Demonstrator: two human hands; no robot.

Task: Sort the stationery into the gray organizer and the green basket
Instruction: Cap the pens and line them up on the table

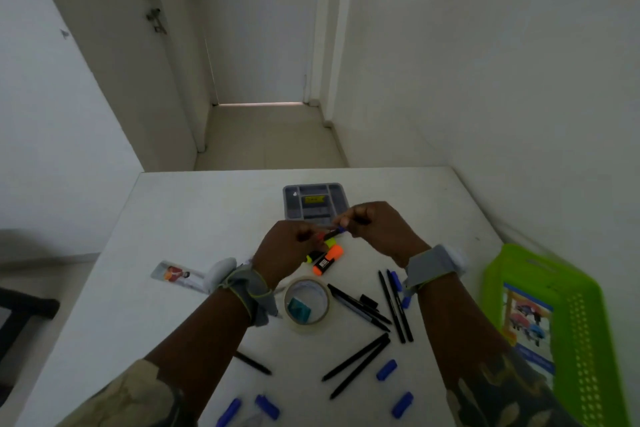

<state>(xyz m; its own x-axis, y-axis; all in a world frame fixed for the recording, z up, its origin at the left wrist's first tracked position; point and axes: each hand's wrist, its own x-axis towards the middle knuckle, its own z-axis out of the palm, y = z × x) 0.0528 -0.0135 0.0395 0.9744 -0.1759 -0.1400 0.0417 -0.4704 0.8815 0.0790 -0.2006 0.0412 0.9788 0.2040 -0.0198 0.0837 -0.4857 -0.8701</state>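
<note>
Both hands, left hand [289, 246] and right hand [375, 230], pinch one pen [333, 231] mid-desk. Gray organizer [314, 201] sits toward the far edge, green basket [568, 329] by the right edge.

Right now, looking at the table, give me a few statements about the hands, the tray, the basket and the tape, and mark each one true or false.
1. Both hands hold one pen between them. True: the left hand and the right hand pinch the pen at its two ends.
2. The green basket is empty. False: a booklet with a blue cover lies in it.
3. The gray tray sits beyond the hands. True.
4. The tape roll is inside the gray tray. False: it lies on the table, nearer than the hands.
5. All blue caps are on pens. False: several loose blue caps lie on the table.
</note>
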